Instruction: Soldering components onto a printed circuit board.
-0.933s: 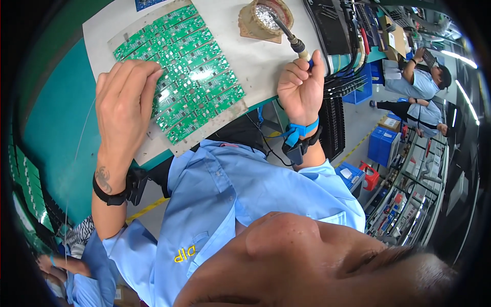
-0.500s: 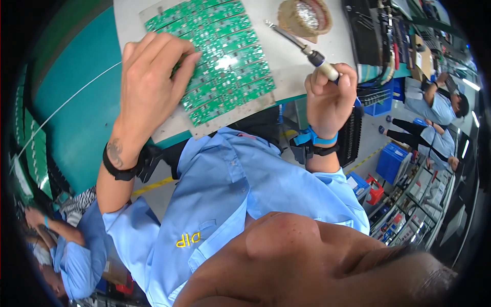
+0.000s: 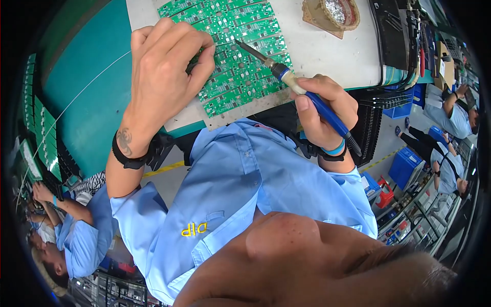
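Observation:
My left hand rests over the left part of a green circuit board panel, thumb and fingers pinched together. A thin pale solder wire runs from the left up to this hand; its end is hidden behind the fingers. Gripped in my right hand is a soldering iron with a blue handle and a pale collar. Its dark tip points left over the middle of the panel, close to the left fingertips. Whether the tip touches the board I cannot tell.
A round tan holder with silvery shavings stands at the far right of the pale work board. Beyond it are a black tool case and cables. A green mat covers the left side. Co-workers sit at left and stand at right.
My right hand has brought the soldering iron from near the tan holder down and left over the panel. The left hand keeps its pinch. The whole view has shifted slightly.

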`<state>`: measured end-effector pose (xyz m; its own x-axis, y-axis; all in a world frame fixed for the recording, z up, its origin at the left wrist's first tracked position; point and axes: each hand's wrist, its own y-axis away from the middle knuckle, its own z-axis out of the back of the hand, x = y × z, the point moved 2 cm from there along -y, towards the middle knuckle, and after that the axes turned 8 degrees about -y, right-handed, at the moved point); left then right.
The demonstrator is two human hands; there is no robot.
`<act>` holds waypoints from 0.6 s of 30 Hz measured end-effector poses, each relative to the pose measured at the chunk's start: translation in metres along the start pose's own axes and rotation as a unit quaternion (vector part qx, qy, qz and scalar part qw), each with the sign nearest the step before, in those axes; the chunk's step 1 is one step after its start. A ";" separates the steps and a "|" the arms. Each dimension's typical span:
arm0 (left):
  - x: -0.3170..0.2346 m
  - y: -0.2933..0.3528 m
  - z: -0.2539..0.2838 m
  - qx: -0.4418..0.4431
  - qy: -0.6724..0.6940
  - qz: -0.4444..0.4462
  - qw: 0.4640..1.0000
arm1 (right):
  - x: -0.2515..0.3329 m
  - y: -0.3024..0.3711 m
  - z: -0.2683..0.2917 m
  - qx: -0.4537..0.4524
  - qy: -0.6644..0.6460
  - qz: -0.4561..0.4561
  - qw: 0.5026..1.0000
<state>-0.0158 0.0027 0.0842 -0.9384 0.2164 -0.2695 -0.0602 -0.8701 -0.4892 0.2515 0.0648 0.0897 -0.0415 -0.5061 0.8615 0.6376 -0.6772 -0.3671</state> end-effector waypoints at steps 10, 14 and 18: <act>0.000 0.001 0.000 0.010 -0.007 0.002 1.000 | -0.001 -0.003 -0.001 0.003 0.010 0.016 1.000; 0.000 0.001 -0.001 0.013 -0.008 0.001 1.000 | -0.001 -0.003 -0.001 0.005 0.011 0.014 1.000; 0.000 0.002 -0.002 0.014 -0.003 0.000 1.000 | -0.002 -0.004 -0.001 0.005 0.010 0.023 1.000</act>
<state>-0.0153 0.0023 0.0814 -0.9402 0.2142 -0.2649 -0.0701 -0.8825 -0.4651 0.2479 0.0677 0.0892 -0.0273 -0.5465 0.8370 0.6466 -0.6482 -0.4022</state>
